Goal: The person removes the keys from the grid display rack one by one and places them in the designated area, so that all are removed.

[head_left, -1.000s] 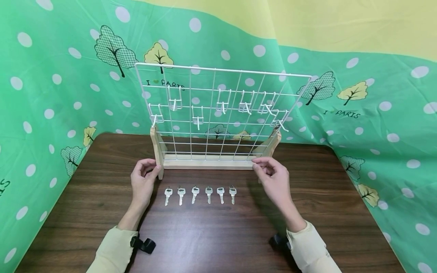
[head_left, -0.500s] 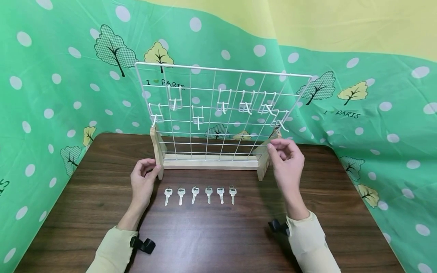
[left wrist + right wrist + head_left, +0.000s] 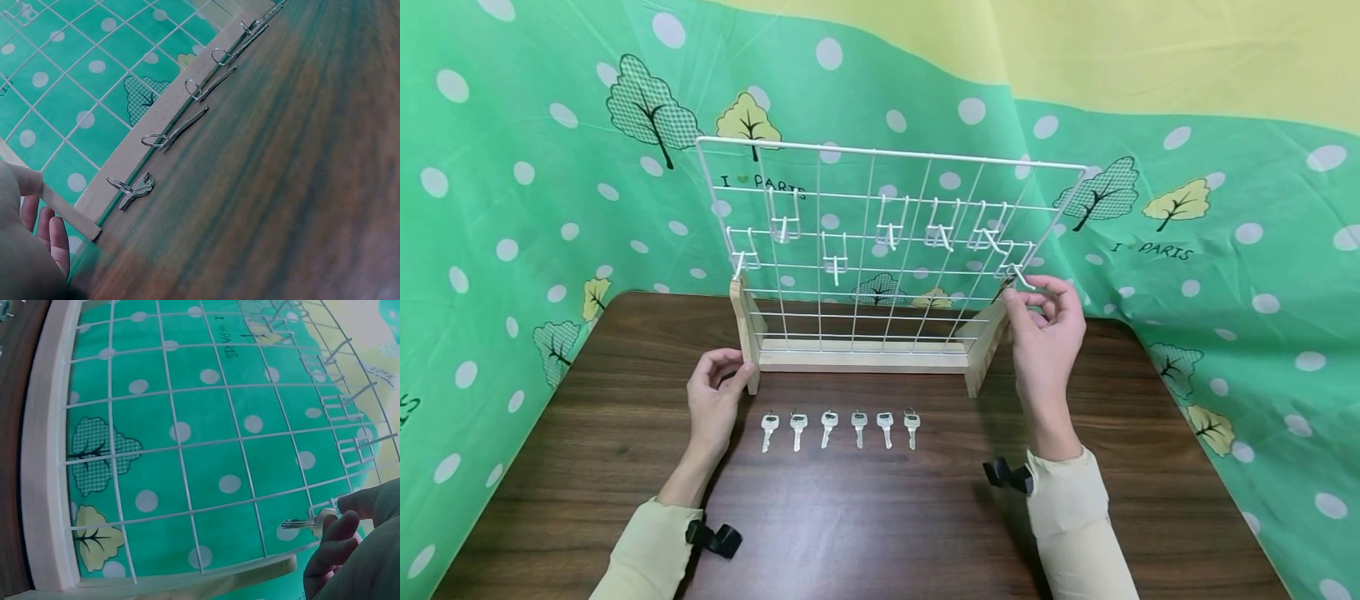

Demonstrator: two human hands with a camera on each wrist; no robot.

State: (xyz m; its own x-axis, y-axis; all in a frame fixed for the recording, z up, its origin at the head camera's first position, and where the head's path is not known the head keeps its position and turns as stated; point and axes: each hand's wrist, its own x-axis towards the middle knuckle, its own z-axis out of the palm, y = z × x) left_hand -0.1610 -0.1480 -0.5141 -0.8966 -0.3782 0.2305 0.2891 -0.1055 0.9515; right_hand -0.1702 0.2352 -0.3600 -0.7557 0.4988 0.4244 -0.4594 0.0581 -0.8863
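Note:
A white wire grid rack stands on a wooden base with wooden side legs and carries several white hooks. My left hand holds the rack's left leg between thumb and fingers. Up at the right end, my right hand has its thumb and finger at a silver key by the lowest right hook. In the right wrist view they pinch its head, which they partly cover. Several silver keys with small rings lie in a row before the base.
The rack and keys are on a dark brown wooden table. Behind and beside it hangs a green cloth with dots and trees. Black straps with small devices sit at both wrists.
My right hand has moved up and right, from the front right of the base to the key by the right hook. My left hand, the rack and the row of keys have stayed put.

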